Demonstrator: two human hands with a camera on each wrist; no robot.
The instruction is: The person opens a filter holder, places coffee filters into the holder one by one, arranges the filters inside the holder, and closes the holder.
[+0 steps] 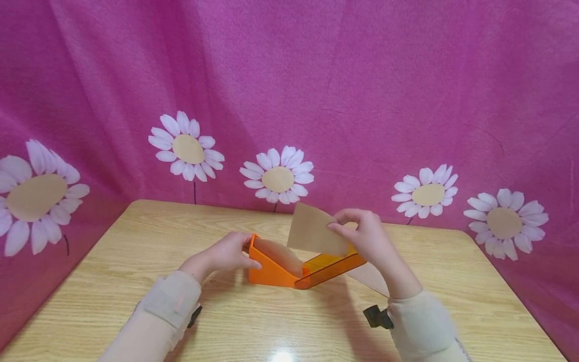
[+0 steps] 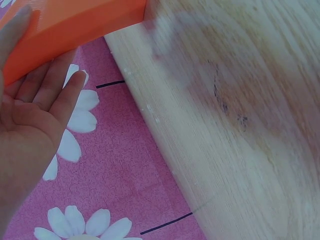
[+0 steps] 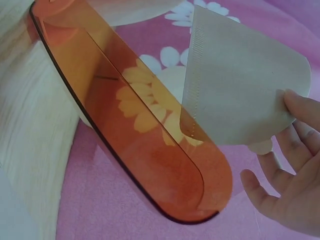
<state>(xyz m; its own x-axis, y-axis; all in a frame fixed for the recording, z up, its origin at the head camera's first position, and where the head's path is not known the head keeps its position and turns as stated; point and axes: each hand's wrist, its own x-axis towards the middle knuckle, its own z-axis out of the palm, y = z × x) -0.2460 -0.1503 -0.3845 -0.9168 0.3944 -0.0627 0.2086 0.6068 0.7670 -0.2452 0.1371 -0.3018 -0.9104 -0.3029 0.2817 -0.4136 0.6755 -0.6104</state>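
Observation:
An orange filter holder [image 1: 271,270] stands on the table with its see-through amber lid [image 1: 332,269] swung out to the right. Inside it rests a brown paper coffee filter [image 1: 280,254]. My left hand [image 1: 228,251] grips the holder's tall left end, thumb on the near side; the left wrist view shows the fingers against the orange wall [image 2: 75,30]. Over the lid, my right hand [image 1: 368,234] pinches another coffee filter [image 3: 240,75] by its edge, between thumb and fingers. Its crimped seam shows in the right wrist view.
Flat on the wooden table [image 1: 217,322], partly behind the right forearm, lies another brown paper piece [image 1: 368,278]. A pink cloth [image 1: 344,100] printed with white daisies hangs along the table's back and sides.

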